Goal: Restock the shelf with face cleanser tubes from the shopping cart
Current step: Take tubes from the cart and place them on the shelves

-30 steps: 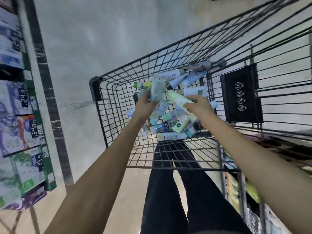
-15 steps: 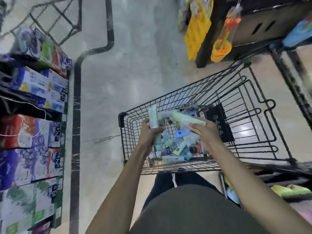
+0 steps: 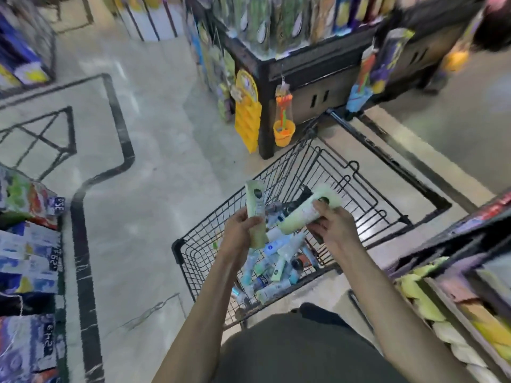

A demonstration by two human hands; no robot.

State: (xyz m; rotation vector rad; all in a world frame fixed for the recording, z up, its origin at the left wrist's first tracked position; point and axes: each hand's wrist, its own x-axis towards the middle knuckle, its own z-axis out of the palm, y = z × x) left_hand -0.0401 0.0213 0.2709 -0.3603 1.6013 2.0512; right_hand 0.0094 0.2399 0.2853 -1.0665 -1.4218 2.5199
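Observation:
A black wire shopping cart (image 3: 193,261) stands in front of me with several cleanser tubes (image 3: 276,261) piled in its basket. Over the pile, my left hand (image 3: 240,230) grips a pale green tube (image 3: 255,205) held nearly upright. My right hand (image 3: 331,225) grips a second pale green tube (image 3: 309,211) that lies slanted, its flat end pointing up and right. Both tubes are lifted clear of the pile. A shelf (image 3: 453,272) with packaged goods runs along my right side.
Stacked boxed goods with price tags (image 3: 30,261) line the left edge. A dark display stand (image 3: 304,78) hung with toys and yellow items stands beyond the cart's far end. Black lines mark the pale floor (image 3: 154,167). A person (image 3: 495,26) is at the top right corner.
Both hands have lifted their tubes higher above the pile. My view has tilted up, bringing the display stand and more of the aisle into sight.

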